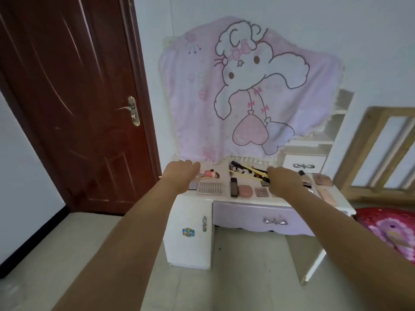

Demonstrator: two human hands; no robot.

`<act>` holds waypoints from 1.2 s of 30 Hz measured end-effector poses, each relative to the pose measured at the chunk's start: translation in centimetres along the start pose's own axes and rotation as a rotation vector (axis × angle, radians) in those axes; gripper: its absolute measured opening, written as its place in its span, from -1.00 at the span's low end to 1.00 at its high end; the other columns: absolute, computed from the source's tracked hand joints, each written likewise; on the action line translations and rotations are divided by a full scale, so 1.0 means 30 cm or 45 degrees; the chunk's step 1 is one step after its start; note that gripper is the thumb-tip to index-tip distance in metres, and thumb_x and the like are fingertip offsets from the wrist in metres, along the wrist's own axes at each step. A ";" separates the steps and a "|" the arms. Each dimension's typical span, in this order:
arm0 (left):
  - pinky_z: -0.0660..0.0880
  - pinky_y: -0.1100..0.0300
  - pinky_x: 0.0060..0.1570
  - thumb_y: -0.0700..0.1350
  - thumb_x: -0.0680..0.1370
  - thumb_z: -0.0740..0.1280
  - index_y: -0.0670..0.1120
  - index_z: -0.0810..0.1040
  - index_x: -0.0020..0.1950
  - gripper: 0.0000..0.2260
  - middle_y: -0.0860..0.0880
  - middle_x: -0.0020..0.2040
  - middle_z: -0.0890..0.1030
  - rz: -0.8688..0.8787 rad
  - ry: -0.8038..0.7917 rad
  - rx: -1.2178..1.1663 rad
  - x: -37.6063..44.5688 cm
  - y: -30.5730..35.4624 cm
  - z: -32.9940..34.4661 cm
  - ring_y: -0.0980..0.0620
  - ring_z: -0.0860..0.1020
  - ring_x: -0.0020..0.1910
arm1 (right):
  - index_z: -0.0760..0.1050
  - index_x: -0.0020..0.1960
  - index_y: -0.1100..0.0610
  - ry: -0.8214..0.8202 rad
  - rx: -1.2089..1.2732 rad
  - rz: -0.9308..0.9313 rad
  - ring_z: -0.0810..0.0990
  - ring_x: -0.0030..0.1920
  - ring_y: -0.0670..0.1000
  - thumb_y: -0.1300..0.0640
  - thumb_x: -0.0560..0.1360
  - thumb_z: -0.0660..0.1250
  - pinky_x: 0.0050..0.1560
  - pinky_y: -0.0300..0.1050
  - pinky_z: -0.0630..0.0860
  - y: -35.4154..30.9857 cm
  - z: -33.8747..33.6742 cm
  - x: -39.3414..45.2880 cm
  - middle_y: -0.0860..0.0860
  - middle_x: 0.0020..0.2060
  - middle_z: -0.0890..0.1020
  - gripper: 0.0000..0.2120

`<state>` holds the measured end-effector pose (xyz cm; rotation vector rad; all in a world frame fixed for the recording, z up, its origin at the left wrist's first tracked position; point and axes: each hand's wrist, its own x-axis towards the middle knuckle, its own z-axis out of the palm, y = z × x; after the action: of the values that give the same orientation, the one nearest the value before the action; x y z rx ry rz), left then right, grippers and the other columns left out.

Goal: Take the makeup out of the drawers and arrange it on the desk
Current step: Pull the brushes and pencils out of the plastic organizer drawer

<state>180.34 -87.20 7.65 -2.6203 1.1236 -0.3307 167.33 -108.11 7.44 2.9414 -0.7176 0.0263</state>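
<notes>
Both my arms reach out over the desk [343, 204]. My left hand [179, 173] hovers at the back left, fingers curled loosely, holding nothing I can see. My right hand [285, 180] is over the brushes [249, 170]; whether it grips anything I cannot tell. Makeup lies spread on the desktop: a lash tray [211, 188], a dark tube [234, 187], a pink compact [245, 190]. The purple drawer [258, 217] below looks closed.

Home bedroom; dressing table [226, 199], wooden door [67, 97], bed frame [381, 151]
</notes>
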 end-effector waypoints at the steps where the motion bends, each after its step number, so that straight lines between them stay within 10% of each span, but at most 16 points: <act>1: 0.27 0.13 -0.19 -0.33 0.50 0.19 -0.15 0.29 0.28 -0.65 -0.13 0.15 0.47 0.011 -0.014 -0.004 0.057 -0.023 0.033 -0.14 0.51 0.09 | 0.33 0.14 0.20 -0.022 -0.004 0.014 0.41 -0.22 0.04 0.27 0.49 0.17 -0.24 -0.12 0.36 0.000 0.017 0.065 -0.04 -0.39 0.28 -0.77; 11: 0.29 0.14 -0.21 -0.30 0.49 0.21 -0.14 0.30 0.27 -0.65 -0.11 0.14 0.49 -0.012 -0.179 -0.053 0.587 -0.209 0.439 -0.11 0.54 0.08 | 0.36 0.23 0.17 -0.235 0.126 -0.030 0.45 -0.20 0.00 0.29 0.49 0.15 -0.08 -0.13 0.47 -0.128 0.295 0.770 -0.06 -0.35 0.35 -0.69; 18: 0.45 0.12 -0.01 -0.24 0.50 0.23 -0.15 0.31 0.24 -0.68 -0.12 0.15 0.50 -0.158 -0.384 -0.355 0.970 -0.195 0.635 -0.11 0.54 0.10 | 0.35 0.28 0.24 -0.421 0.412 0.040 0.56 -0.03 0.11 0.29 0.48 0.16 -0.20 -0.15 0.45 -0.169 0.458 1.211 0.14 0.12 0.52 -0.64; 23: 0.46 0.15 0.06 -0.19 0.46 0.32 -0.21 0.38 0.21 -0.66 -0.14 0.16 0.52 -0.543 -0.633 -0.998 1.156 -0.090 0.764 -0.09 0.52 0.15 | 0.31 0.08 0.28 -0.767 1.006 0.372 0.44 -0.41 -0.01 0.30 0.48 0.24 -0.42 -0.22 0.39 -0.193 0.586 1.385 0.08 -0.31 0.47 -0.80; 32: 0.51 0.11 -0.06 -0.24 0.42 0.39 -0.24 0.41 -0.02 -0.78 -0.17 -0.12 0.50 -1.163 -0.910 -1.755 1.386 0.063 1.025 -0.13 0.55 -0.05 | 0.28 -0.26 0.23 -0.985 1.575 0.865 0.44 -0.41 0.03 0.36 0.48 0.26 -0.34 -0.14 0.44 -0.223 0.811 1.563 0.14 -0.37 0.43 -0.79; 36: 0.54 0.01 -0.01 -0.23 0.46 0.37 -0.19 0.41 -0.10 -0.86 -0.14 -0.18 0.50 -1.223 -0.880 -1.830 1.439 0.087 1.084 -0.08 0.51 -0.23 | 0.37 0.13 0.34 -0.885 1.337 0.664 0.42 -0.34 -0.01 0.31 0.49 0.24 -0.32 -0.21 0.43 -0.215 0.865 1.617 0.16 -0.22 0.52 -0.78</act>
<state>217.78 -115.49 -19.31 -3.5818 -0.4919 1.6863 213.12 -127.60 -16.90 3.5344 -2.0993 -0.8576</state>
